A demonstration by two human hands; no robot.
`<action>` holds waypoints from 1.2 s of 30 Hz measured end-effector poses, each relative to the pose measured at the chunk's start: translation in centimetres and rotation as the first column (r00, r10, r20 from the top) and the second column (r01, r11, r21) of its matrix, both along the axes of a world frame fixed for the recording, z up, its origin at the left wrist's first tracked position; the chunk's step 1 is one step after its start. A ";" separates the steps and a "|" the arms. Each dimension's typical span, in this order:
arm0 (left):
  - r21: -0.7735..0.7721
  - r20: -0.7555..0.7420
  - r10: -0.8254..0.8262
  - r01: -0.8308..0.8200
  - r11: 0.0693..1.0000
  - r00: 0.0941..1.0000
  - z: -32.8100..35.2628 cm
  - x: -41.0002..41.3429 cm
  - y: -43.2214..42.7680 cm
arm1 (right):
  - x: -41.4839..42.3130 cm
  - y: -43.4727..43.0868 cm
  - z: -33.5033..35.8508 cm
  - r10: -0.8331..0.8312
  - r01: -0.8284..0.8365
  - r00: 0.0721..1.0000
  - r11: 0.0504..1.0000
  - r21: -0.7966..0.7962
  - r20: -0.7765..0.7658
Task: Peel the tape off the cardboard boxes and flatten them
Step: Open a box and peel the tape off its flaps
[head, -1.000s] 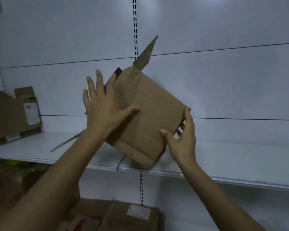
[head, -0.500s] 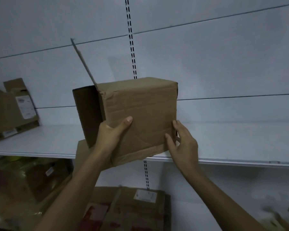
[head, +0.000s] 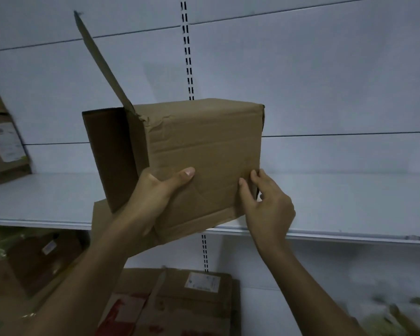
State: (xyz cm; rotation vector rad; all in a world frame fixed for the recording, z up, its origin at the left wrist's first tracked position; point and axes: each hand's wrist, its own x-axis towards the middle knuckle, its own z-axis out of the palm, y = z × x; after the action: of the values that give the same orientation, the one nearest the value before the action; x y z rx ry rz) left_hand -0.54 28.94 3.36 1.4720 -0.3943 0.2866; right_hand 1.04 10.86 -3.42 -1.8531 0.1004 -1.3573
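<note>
A brown cardboard box point(head: 204, 141) is held up in front of a white shelf, its open end turned left with flaps sticking out up and to the left. Clear tape runs across its facing side. My left hand point(head: 153, 192) grips the box's lower left corner, thumb on the facing side and fingers hidden underneath. My right hand point(head: 264, 202) is at the lower right edge, its thumb and fingertips curled against the corner where the tape wraps round.
The white shelf point(head: 337, 202) runs across at hand height with a white back panel behind. Another cardboard box with a label point(head: 5, 141) stands on the shelf at far left. Below lie flattened cardboard boxes point(head: 180, 299) and more boxes at lower left point(head: 34, 258).
The box was tilted on a corner a second ago and has been turned level with its open end to the left. My left hand moved from flat on the box to gripping it.
</note>
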 end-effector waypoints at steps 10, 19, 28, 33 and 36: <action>-0.023 -0.001 0.036 -0.036 0.999 0.999 -0.8 1.1 0.5 | 0.4 0.0 -0.8 -0.016 0.013 0.991 1.000 0.019 0.130; -0.037 0.050 -0.132 0.134 0.990 0.990 -0.3 2.6 1.4 | -0.1 1.6 0.1 -0.062 0.052 0.995 0.992 0.117 0.077; -0.114 -0.015 -0.215 0.212 0.971 0.977 -0.2 5.0 3.2 | 0.1 1.3 1.8 -0.139 0.136 0.990 0.984 0.114 0.022; -0.191 -0.146 -0.219 0.190 0.963 0.965 0.7 6.3 6.2 | -0.8 4.1 1.7 -0.035 0.021 0.986 0.996 0.090 0.160; -0.234 -0.196 -0.233 0.185 0.955 0.952 0.8 6.7 6.8 | -0.9 5.3 1.6 -0.066 0.067 0.989 0.998 0.002 0.130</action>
State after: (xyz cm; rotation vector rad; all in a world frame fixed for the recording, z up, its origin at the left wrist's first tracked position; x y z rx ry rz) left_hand 6.19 35.78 4.20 1.2238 -0.3254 -0.0087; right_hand 0.17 16.11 -1.86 -1.7721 0.0936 -1.5212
